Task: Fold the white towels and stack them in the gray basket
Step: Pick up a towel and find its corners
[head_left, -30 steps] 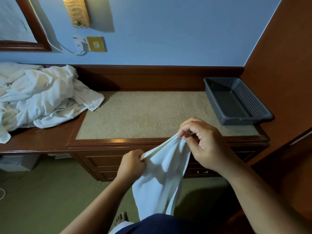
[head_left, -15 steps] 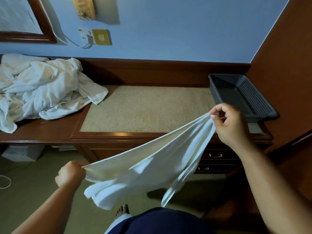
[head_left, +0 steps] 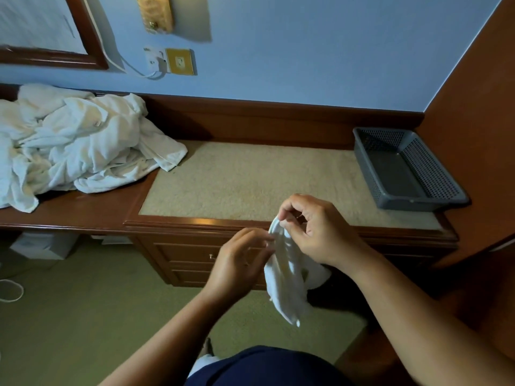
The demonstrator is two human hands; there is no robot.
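Near the front edge of the wooden desk [head_left: 83, 213], both hands meet in mid-air. Right hand [head_left: 320, 235] pinches the bunched top of a white towel [head_left: 284, 280] between thumb and fingertips, other fingers curled. Left hand [head_left: 237, 263] sits just left of it and slightly lower, fingers curled, tips pinching the towel's left edge. Towel hangs down between the two wrists in loose folds, its lower end clear of the desk, over the green floor. Far left on the desk: rumpled pile of white towels [head_left: 78, 140], one corner lapping onto the beige inlay [head_left: 237, 182]. Far right, beside the brown side wall: gray basket [head_left: 412, 203], well apart from the hands, mesh sides, floor in view.
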